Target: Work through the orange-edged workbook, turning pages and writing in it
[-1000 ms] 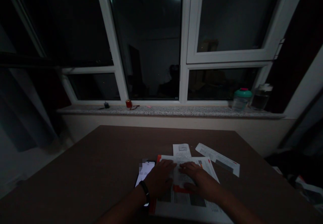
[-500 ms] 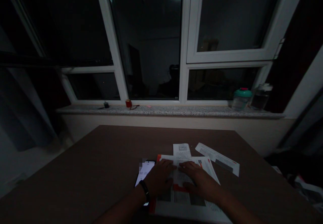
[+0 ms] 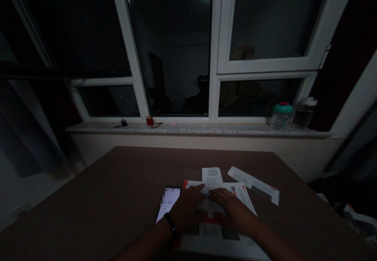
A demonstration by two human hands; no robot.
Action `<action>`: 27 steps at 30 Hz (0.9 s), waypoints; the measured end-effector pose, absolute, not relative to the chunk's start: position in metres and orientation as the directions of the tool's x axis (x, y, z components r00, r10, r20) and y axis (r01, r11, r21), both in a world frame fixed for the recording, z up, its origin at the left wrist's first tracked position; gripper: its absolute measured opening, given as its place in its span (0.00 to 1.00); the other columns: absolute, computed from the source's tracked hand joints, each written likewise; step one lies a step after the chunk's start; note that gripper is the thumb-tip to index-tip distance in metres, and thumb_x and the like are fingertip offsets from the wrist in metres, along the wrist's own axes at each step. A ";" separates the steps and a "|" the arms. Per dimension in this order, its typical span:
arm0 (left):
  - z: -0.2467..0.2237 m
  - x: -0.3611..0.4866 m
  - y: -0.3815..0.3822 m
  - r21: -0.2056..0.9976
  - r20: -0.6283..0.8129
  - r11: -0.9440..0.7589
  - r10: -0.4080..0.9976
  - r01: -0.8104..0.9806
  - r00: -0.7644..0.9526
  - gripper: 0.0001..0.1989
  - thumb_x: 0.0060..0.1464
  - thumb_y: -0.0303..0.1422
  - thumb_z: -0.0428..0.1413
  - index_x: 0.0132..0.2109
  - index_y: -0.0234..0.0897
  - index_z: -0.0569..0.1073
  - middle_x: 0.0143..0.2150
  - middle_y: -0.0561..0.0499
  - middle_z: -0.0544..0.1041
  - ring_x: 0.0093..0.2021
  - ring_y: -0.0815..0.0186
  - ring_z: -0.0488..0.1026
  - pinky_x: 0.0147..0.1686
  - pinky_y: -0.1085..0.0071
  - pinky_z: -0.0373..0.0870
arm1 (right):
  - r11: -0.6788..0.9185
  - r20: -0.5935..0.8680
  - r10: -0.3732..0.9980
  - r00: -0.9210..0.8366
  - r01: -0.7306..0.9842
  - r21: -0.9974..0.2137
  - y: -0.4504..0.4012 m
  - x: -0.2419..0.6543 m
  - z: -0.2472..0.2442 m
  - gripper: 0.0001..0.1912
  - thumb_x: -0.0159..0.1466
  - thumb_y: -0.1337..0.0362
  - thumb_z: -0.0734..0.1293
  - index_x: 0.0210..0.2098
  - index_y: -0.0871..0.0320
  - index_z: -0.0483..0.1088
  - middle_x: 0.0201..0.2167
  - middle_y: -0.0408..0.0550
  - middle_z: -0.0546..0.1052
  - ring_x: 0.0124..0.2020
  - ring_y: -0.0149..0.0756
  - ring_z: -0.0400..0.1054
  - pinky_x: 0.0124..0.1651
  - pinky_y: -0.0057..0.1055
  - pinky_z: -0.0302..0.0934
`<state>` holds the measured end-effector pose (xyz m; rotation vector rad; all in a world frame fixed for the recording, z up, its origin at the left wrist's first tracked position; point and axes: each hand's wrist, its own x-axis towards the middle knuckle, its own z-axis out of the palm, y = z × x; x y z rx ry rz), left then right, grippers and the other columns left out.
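A narrow printed paper strip (image 3: 212,176) lies upright across a larger printed sheet (image 3: 218,245) with red parts. My left hand (image 3: 189,208) rests on the strip's left side, fingers spread, a dark band round the wrist. On the strip's right side lies my right hand (image 3: 231,208), palm down with its fingers stretched out. Both hands press flat and cover the strip's middle; the thumbs come near each other. Beside my left hand a lit phone (image 3: 169,201) lies partly under the forearm. A second cut strip (image 3: 255,184) lies apart at the right.
The brown table (image 3: 103,198) reaches to the wall below a stone sill (image 3: 194,129). On the sill stand a green-lidded bottle (image 3: 281,115), a clear bottle (image 3: 304,113), a small red jar (image 3: 150,121) and a dark little bottle (image 3: 123,122).
My left hand has shifted slightly, its fingers now further over the strip and its wrist a little lower. More of the phone's lower left shows. My right hand is nearly unchanged.
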<state>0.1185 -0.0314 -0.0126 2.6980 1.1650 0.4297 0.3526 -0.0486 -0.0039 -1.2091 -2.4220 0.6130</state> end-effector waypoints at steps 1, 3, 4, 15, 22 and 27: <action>-0.012 0.119 -0.032 0.272 0.183 -0.682 0.729 0.679 0.659 0.26 0.54 0.34 0.61 0.59 0.40 0.66 0.66 0.45 0.59 0.62 0.50 0.58 0.59 0.51 0.55 | 0.536 0.123 0.815 -0.567 0.656 -0.531 -0.049 0.353 -0.004 0.30 0.60 0.63 0.66 0.62 0.50 0.63 0.62 0.50 0.66 0.62 0.46 0.57 0.64 0.43 0.50; -0.012 0.120 -0.033 0.276 0.174 -0.688 0.723 0.671 0.669 0.27 0.54 0.35 0.61 0.60 0.39 0.65 0.64 0.45 0.63 0.62 0.50 0.58 0.60 0.51 0.54 | 0.533 0.119 0.817 -0.565 0.658 -0.532 -0.048 0.352 -0.006 0.30 0.60 0.63 0.67 0.62 0.50 0.63 0.62 0.50 0.66 0.62 0.46 0.57 0.64 0.43 0.49; -0.012 0.121 -0.034 0.277 0.173 -0.692 0.718 0.667 0.674 0.27 0.55 0.36 0.61 0.60 0.40 0.65 0.63 0.45 0.64 0.62 0.50 0.58 0.60 0.51 0.54 | 0.533 0.119 0.816 -0.565 0.658 -0.532 -0.048 0.352 -0.008 0.30 0.60 0.63 0.67 0.61 0.50 0.63 0.62 0.49 0.65 0.62 0.46 0.57 0.64 0.43 0.49; -0.013 0.119 -0.033 0.257 0.166 -0.697 0.714 0.670 0.680 0.28 0.54 0.36 0.62 0.60 0.41 0.66 0.64 0.45 0.63 0.62 0.50 0.57 0.59 0.51 0.54 | 0.362 0.260 0.932 -0.252 0.625 -0.691 -0.031 0.379 -0.018 0.20 0.66 0.59 0.57 0.55 0.55 0.66 0.49 0.51 0.74 0.49 0.44 0.68 0.53 0.40 0.61; -0.014 0.119 -0.032 0.254 0.163 -0.695 0.716 0.672 0.679 0.27 0.55 0.37 0.61 0.61 0.43 0.66 0.64 0.45 0.63 0.62 0.49 0.57 0.59 0.50 0.54 | 0.370 0.243 0.927 -0.284 0.601 -0.709 -0.036 0.367 -0.014 0.14 0.65 0.58 0.59 0.46 0.55 0.69 0.36 0.46 0.76 0.37 0.38 0.69 0.41 0.32 0.62; -0.013 0.119 -0.033 0.253 0.160 -0.700 0.711 0.668 0.685 0.27 0.55 0.37 0.60 0.61 0.43 0.66 0.64 0.45 0.63 0.61 0.48 0.58 0.58 0.50 0.55 | 0.362 0.197 0.923 -0.331 0.571 -0.737 -0.039 0.351 -0.013 0.11 0.66 0.58 0.59 0.40 0.56 0.69 0.29 0.43 0.73 0.32 0.35 0.67 0.34 0.28 0.59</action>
